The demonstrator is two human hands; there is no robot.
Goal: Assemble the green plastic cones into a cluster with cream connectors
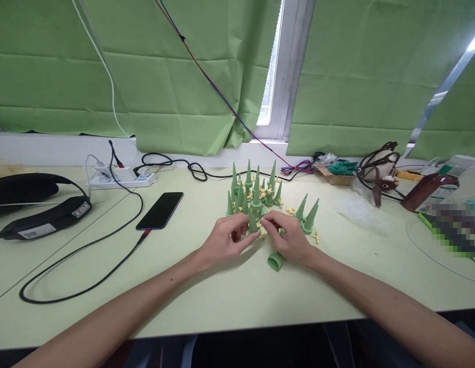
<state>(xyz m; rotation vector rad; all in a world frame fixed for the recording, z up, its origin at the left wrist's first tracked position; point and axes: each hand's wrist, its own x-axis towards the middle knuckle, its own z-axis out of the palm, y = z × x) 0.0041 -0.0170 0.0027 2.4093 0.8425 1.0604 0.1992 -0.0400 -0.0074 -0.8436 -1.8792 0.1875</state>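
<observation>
Several green plastic cones [256, 191] stand upright in a cluster on the pale table [207, 291], with small yellow pieces [289, 210] scattered among them. My left hand [224, 239] is closed around a green cone [253, 224] at the cluster's near edge. My right hand [288, 237] meets it from the right, fingers pinched on a small yellow piece [262, 225] at the cone's base. Another green cone [275, 261] lies on its side under my right palm. Two more cones [308, 217] lean just right of my right hand.
A black phone [160, 210] on a cable lies to the left, beyond it a white power strip [122, 176] and a black headset [38, 204]. At the right are a cardboard tray [334, 175], brown straps [379, 171], a clear bag [359, 210] and a dark red object [427, 189]. Green curtains hang behind.
</observation>
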